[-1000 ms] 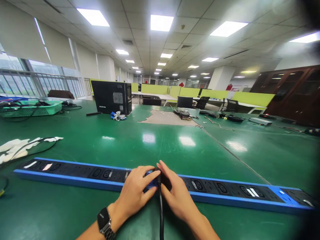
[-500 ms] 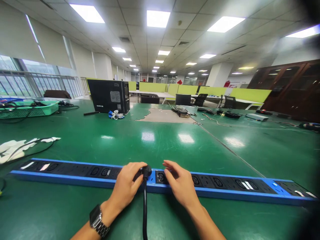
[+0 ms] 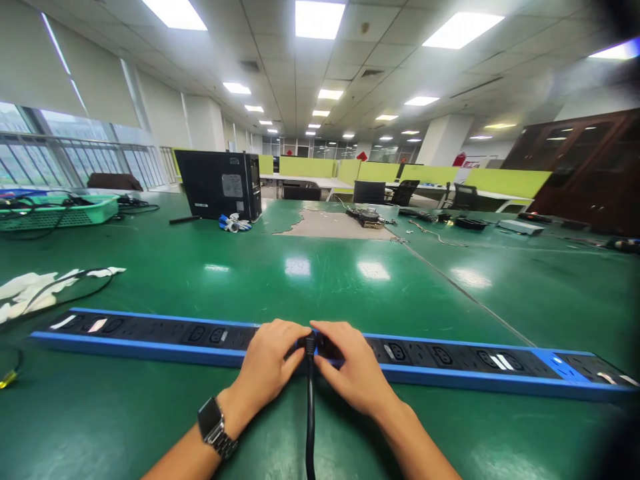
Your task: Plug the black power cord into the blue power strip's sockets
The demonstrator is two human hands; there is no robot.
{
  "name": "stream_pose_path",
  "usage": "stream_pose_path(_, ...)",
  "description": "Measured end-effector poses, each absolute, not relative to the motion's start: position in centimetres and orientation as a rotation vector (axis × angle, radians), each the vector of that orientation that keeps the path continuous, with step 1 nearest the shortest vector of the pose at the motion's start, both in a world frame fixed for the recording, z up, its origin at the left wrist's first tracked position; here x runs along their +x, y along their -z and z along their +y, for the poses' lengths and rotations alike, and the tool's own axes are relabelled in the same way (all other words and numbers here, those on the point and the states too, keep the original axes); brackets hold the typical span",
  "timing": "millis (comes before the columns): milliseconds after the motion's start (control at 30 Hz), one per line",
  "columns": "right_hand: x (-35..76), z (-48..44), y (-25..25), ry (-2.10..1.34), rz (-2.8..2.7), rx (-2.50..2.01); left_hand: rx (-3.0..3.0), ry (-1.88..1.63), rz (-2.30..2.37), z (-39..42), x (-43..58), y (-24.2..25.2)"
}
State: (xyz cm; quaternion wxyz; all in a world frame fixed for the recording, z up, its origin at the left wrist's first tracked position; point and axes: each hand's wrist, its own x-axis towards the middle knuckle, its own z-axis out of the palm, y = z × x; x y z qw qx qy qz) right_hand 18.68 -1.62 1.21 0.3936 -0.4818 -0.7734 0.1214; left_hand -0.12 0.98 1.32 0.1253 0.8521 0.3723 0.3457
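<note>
- One thick black cord (image 3: 311, 420) runs from the near edge up the middle, and just left of it a dark watch (image 3: 211, 417) sits on the left wrist.
- The left grip (image 3: 270, 357) is narrow, thumb and forefinger around the black plug (image 3: 310, 343) at the cord's end.
- The right grip (image 3: 355, 367) is wider, thumb and fingers parted and curved over the power strip, fingertips right beside the plug; whether they press on it, I cannot tell.
- So the plug lies between both grips, at the left fingertips, over the long blue-edged power strip (image 3: 150, 349); how deep it sits is hidden by the fingers.
- That strip lies across the green counter (image 3: 300, 293), its black face lined with sockets and a few white labels.
- Past its left end, white gloves (image 3: 30, 293) lie in a crumpled heap.
- Farther back on the left, a green basket (image 3: 80, 215) holds tangled black cables (image 3: 70, 199) and something blue.
- To the right of the basket stands a black computer tower (image 3: 210, 187), with blue-and-white gloves (image 3: 235, 223) bunched at its foot.
- Beyond the counter come chairs (image 3: 370, 192) and yellow-green partitions (image 3: 305, 167).
- Dark wooden cabinets (image 3: 585, 160) stand far right, their contents too dim to make out.
</note>
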Motion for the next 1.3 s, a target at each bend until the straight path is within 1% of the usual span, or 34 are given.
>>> stream_pose_path(167,18.2,-1.6,-1.0,-0.247,-2.035,-1.166,2.424,-1.039,1.075,1.0,-1.6,-1.7)
stream_pose_path(300,17.2,-1.6,-1.2,-0.188,-1.911,-1.124,2.448,-1.081,1.115,0.8,-3.6,-1.7)
stream_pose_path(433,15.3,-2.1,-1.8,-0.171,-1.811,-1.023,2.502,-1.205,0.958,0.1,-3.9,-1.3)
stream_pose_path(500,14.5,-2.4,-1.9,-0.2,-1.773,-1.018,2.526,-1.291,0.893,-0.1,-3.7,-1.3)
stream_pose_path(600,14.2,-2.5,-1.9,-0.307,-1.808,-0.969,2.657,-1.325,0.843,-0.2,-4.5,-1.8)
stream_pose_path(767,14.2,-2.6,-1.6,-0.39,-1.949,-0.897,2.744,-1.425,1.042,0.1,-7.6,-2.9)
stream_pose_path(867,13.7,-2.8,-1.3,-0.397,-1.988,-0.867,2.83,-1.378,1.099,0.1,-8.3,-2.8)
stream_pose_path(1033,13.2,-3.0,-1.3,-0.394,-2.025,-0.812,2.99,-1.149,1.005,-0.2,-7.2,-1.7)
stream_pose_path(1133,13.5,-3.0,-1.5,-0.329,-2.036,-0.791,2.892,-1.251,1.01,-0.2,-7.0,-1.4)
stream_pose_path(1233,14.1,-3.0,-1.5,-0.264,-1.95,-0.826,2.613,-1.499,1.197,0.2,-8.1,-1.5)
stream_pose_path(1300,14.5,-2.9,-1.4,-0.251,-1.901,-0.865,2.431,-1.57,1.331,0.5,-9.1,-1.6)
